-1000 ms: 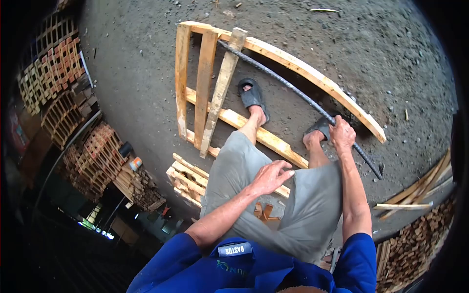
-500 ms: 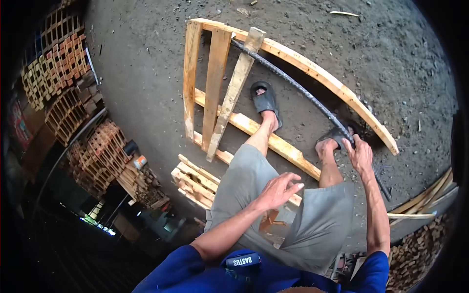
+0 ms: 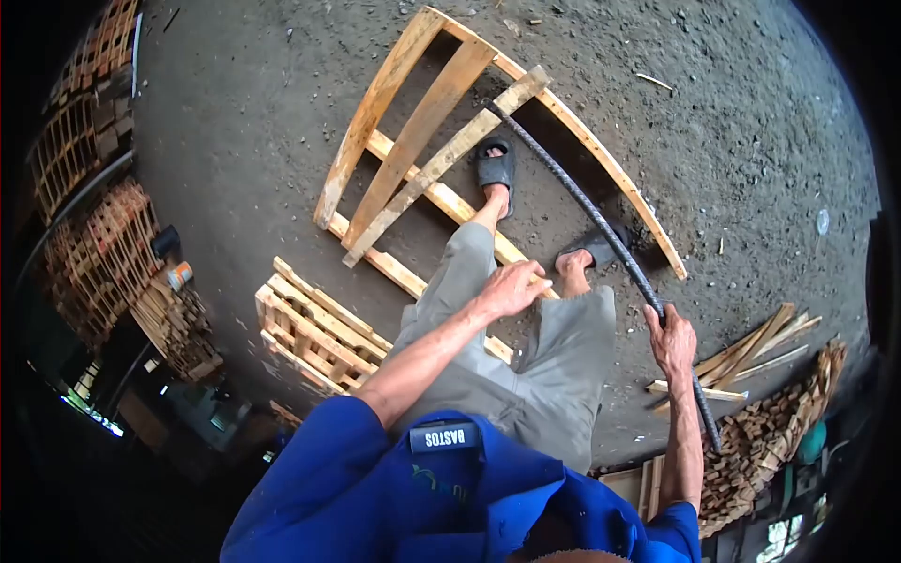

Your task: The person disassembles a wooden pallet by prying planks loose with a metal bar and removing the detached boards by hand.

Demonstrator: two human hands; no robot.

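Note:
My right hand (image 3: 674, 342) is wrapped around a long, dark, ridged steel bar (image 3: 587, 206). The bar's far end meets the third, greyish slat (image 3: 450, 164) of a wooden pallet frame, near the far beam (image 3: 601, 150). Its other end sticks out below my hand. My left hand (image 3: 514, 288) holds nothing and hovers by my left knee, over the middle beam (image 3: 450, 200), fingers partly spread. Two more slats, an outer one (image 3: 375, 117) and an inner one (image 3: 418, 141), cross the beams. My sandalled feet stand between the middle and far beams.
Another pallet (image 3: 319, 324) lies to the left of my legs. Loose wood strips (image 3: 741, 357) and a heap of wood blocks (image 3: 751, 450) are at the right. Stacked pallets (image 3: 103, 244) stand far left on the dirt ground (image 3: 235, 113).
The view has turned and shifted, so the pallet appears more tilted. The bar is still in my right hand, its far end still at the third slat. My left hand stays empty.

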